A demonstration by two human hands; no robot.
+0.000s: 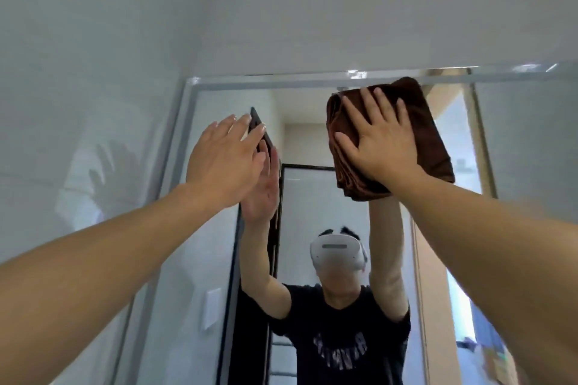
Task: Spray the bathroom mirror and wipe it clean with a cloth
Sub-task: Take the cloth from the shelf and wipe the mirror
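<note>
Glossy glass mirror (312,141), matt brown plush cloth (434,141), glossy white wall tiles (93,40)

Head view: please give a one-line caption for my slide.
Right hand presses a brown cloth flat near the mirror top; left hand rests open on the glass.

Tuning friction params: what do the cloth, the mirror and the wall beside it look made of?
Cloth: brown, soft, thick pile, folded in layers; looks like microfibre or terry. Mirror: glass, glossy, with a bevelled edge catching light along the top. Wall: pale and glossy, faintly reflecting an arm, faint seams; probably glazed tile.
</note>
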